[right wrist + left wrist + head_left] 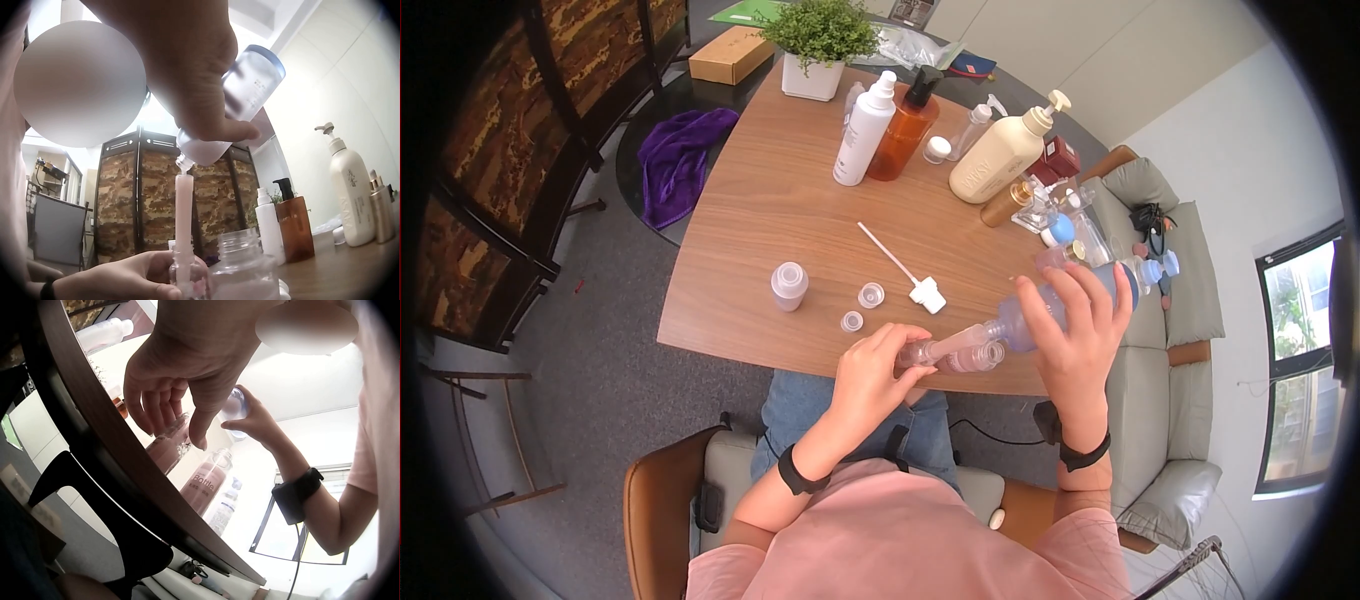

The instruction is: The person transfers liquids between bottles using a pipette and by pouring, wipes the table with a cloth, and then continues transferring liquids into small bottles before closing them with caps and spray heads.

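My right hand [1080,340] grips a translucent bluish bottle [253,81], tilted with its neck down to the left. Below that neck, a pale pink, tube-like column [183,219] reaches down into a small clear bottle [170,447]. Near the table's front edge, my left hand [875,365] holds this small bottle between thumb and fingers. Right beside it stands an uncapped clear bottle [205,481] of pink liquid, with lettering on its side. A white pump head with a long straw [928,294] lies beyond, near two small clear caps [871,295].
A small frosted bottle [789,287] stands on the left of the wooden table [730,240]. Farther back are a white spray bottle [865,135], an amber pump bottle [905,135], a cream pump bottle [998,158] and a potted plant [815,70]. Several small bottles crowd the right edge.
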`<state>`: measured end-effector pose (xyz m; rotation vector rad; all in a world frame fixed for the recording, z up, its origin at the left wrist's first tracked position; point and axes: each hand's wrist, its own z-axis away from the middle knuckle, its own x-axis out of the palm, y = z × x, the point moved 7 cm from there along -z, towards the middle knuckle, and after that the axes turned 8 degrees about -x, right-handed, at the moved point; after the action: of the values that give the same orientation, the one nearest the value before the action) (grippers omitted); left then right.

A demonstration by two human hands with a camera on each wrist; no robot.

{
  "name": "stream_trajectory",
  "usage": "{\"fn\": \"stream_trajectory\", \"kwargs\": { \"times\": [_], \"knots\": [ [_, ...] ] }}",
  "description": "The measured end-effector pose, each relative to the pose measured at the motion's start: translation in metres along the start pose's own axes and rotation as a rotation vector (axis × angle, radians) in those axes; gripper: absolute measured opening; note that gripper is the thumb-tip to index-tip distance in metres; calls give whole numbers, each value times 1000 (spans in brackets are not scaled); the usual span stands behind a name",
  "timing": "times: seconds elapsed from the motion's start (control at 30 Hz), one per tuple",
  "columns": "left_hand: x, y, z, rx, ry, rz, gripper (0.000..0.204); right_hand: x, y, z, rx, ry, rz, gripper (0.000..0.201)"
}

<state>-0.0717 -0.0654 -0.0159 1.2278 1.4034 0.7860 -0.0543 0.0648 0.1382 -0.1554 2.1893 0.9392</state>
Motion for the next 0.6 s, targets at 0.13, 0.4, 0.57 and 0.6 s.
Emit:
{"fn": "stream_trajectory", "kwargs": {
  "times": [0.13,0.4,0.57,0.6],
  "knots": [
    [0,1,0,3,4,0,35,0,3,2,36,-3,-75,43],
    [0,1,1,-60,-25,-42,36,26,15,40,504,18,-749,61],
    [1,5,0,-40,-27,-50,35,53,30,92,851,212,-970,53],
    [1,4,0,-69,-24,-57,37,60,34,105,941,278,-1015,52]
  ]
}}
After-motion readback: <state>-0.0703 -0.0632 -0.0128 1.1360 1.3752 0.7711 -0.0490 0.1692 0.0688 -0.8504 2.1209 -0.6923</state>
